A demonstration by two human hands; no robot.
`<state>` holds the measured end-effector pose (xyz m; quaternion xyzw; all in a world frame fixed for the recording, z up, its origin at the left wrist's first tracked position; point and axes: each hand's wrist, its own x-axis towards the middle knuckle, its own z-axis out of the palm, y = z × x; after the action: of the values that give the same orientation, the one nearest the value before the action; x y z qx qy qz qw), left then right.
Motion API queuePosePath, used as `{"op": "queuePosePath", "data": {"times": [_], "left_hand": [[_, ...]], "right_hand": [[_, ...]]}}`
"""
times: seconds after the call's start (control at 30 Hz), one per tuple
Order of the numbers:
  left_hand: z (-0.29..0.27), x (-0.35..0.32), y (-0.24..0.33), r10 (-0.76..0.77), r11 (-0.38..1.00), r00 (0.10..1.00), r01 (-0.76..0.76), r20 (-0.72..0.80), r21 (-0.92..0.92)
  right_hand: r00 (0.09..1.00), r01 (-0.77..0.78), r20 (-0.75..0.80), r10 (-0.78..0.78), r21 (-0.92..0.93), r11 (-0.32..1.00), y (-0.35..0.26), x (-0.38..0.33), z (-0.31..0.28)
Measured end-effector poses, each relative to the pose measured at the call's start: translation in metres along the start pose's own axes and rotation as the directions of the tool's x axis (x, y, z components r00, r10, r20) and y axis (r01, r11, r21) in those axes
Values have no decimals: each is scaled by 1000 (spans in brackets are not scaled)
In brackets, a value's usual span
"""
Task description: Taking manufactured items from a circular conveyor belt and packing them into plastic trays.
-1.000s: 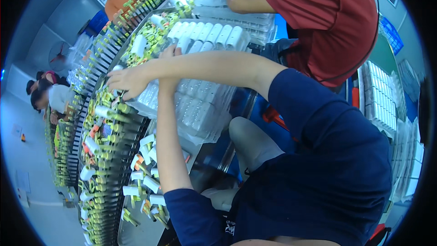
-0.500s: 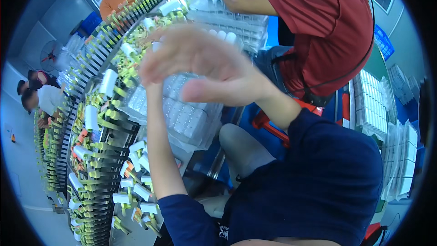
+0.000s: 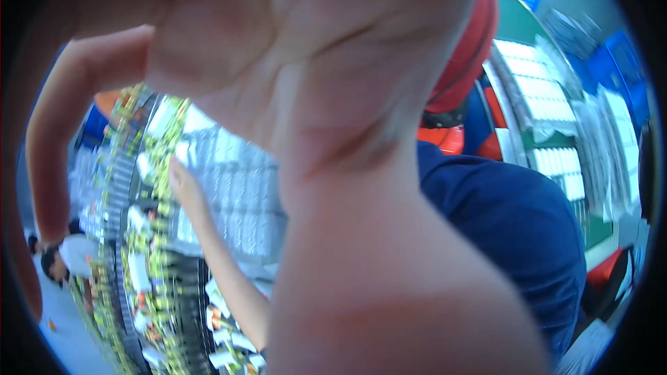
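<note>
My right hand (image 3: 299, 62) is raised very close to the camera and fills the upper middle of the view. Its palm is bare, and the fingers curve apart toward the left rim, some running out of the picture. Farther off, my left hand (image 3: 179, 179) reaches to the edge of the conveyor line (image 3: 125, 187). A small white piece (image 3: 182, 150) shows at its fingertips; whether they grip it is too blurred to make out. Beside that hand lie stacked trays of white parts (image 3: 240, 187) under clear plastic, partly covered by my right wrist.
Yellow-green holders (image 3: 167, 236) with white tubular pieces line the conveyor. A person in red (image 3: 467, 62) is mostly hidden behind my hand. More white parts (image 3: 535, 90) lie on a green table (image 3: 601, 232) at right. A blue crate (image 3: 622, 69) stands beyond it.
My right hand has come up toward the camera and hides much of the scene. The left hand has moved from behind it to the conveyor's edge. The view has shifted.
</note>
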<state>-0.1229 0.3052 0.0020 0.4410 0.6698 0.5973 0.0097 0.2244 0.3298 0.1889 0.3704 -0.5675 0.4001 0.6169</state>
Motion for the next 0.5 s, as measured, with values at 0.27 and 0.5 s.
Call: {"op": "queuePosePath", "data": {"times": [0.27, 0.5], "left_hand": [[2, -3, 20, -68, 997, 988, 74, 141, -34], [11, 21, -7, 222, 952, 975, -215, -7, 219]], "right_hand": [[994, -18, -113, 6, -100, 995, -41, -12, 22], [995, -19, -100, 16, -25, 1000, -22, -5, 37]]}}
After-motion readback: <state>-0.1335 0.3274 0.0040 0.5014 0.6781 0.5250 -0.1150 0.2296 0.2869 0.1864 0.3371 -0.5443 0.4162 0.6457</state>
